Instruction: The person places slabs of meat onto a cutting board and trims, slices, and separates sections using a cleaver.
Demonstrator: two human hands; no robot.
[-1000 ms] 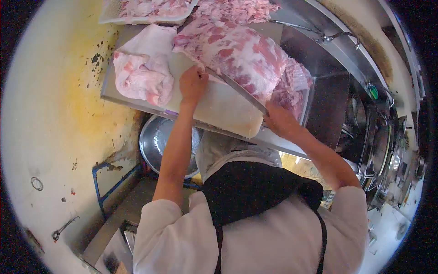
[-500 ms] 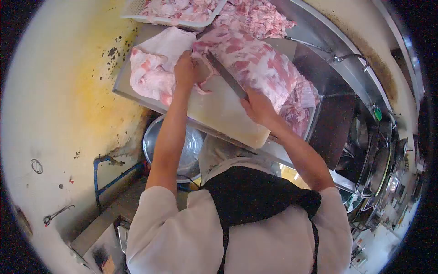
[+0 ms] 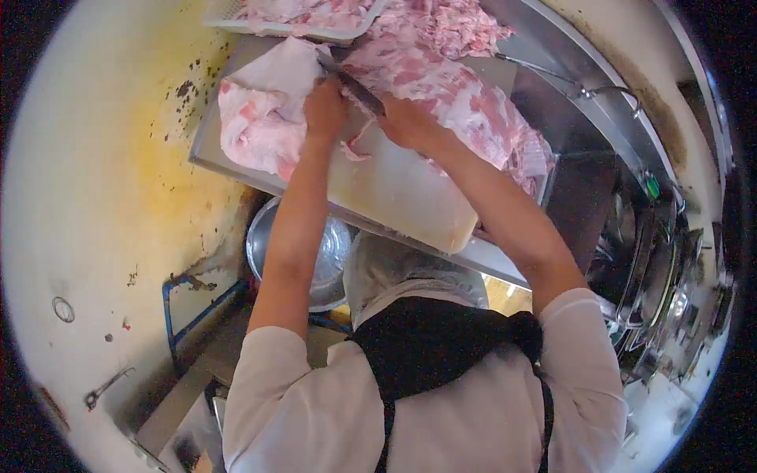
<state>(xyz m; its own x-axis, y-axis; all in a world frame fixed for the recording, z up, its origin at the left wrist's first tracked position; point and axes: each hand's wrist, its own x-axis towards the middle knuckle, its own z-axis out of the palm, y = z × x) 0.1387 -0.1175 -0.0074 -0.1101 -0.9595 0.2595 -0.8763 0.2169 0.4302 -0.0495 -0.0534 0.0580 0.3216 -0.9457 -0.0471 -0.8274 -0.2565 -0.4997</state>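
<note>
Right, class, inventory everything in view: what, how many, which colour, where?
Knife: one, grey, in right hand
Large meat slab: one, pink-white, beyond board
Folded meat: one, pale pink, left
Meat strip: one, pink, on board
Trimmings: uncountable, pink, far end
Cutting board: one, off-white, centre
Basket: one, white, far left, holding meat
Bowl: one, silver, below
Metalware: uncountable, silver and dark, right
Apron: one, black, on person
Hands: two, bare, above board
</note>
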